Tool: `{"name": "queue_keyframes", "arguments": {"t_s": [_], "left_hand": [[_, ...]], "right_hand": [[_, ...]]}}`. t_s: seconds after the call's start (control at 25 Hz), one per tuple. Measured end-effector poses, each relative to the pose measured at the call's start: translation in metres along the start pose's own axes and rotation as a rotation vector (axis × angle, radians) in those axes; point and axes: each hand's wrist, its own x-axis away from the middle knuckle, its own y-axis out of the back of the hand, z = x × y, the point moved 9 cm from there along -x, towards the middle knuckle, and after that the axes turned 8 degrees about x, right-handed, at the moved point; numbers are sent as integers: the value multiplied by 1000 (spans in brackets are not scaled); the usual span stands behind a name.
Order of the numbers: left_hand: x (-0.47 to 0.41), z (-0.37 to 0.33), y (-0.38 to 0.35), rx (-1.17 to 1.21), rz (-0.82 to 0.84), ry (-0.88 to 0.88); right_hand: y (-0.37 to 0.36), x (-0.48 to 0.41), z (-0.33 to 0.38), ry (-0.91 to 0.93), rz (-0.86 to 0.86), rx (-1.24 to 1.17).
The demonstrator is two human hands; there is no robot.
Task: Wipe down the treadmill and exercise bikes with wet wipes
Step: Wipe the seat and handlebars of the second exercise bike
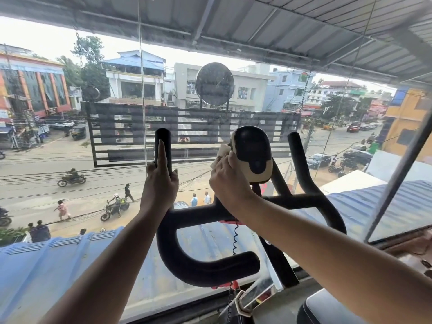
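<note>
An exercise bike's black handlebar [205,268] fills the middle of the view. Its cream and black console [253,154] stands upright at the centre. My left hand [160,183] grips the upright left bar end [163,141], with the forefinger stretched up along it. My right hand [228,181] holds a white wet wipe [222,152] against the console's left edge. Most of the wipe is hidden behind my fingers.
A large glass window [70,136] stands right behind the bike, with a street and buildings below. The right bar end [295,146] rises beside the console. A coiled cable [235,237] hangs under the console. The bike's saddle [327,309] shows at the lower right.
</note>
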Motion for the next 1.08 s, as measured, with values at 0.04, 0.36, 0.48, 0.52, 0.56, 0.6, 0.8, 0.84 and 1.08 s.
{"name": "queue_keyframes", "arguments": {"t_s": [0.04,0.36,0.48,0.52,0.56,0.6,0.8,0.84,1.08], "left_hand": [[-1,0,1,3,-5,-2],[-1,5,-1,-9,0,21],[4,21,-5,69,39,110],[8,26,-7,120,56,140],[13,29,-8,175,75,170],[17,31,-9,219,98,204],[34,35,-12,318,237,269],[38,35,-12,369,251,281],[87,30,-12,756,338,461]], "right_hand": [[8,6,1,-31,27,-22],[39,51,13,18,222,-386],[41,62,-7,69,275,-640],[37,57,-15,97,290,-737],[31,48,-27,63,290,-806],[23,39,-40,-4,262,-822],[4,41,-15,-103,147,-616],[2,50,-1,-90,189,-589],[44,62,1,-10,135,-851]]}}
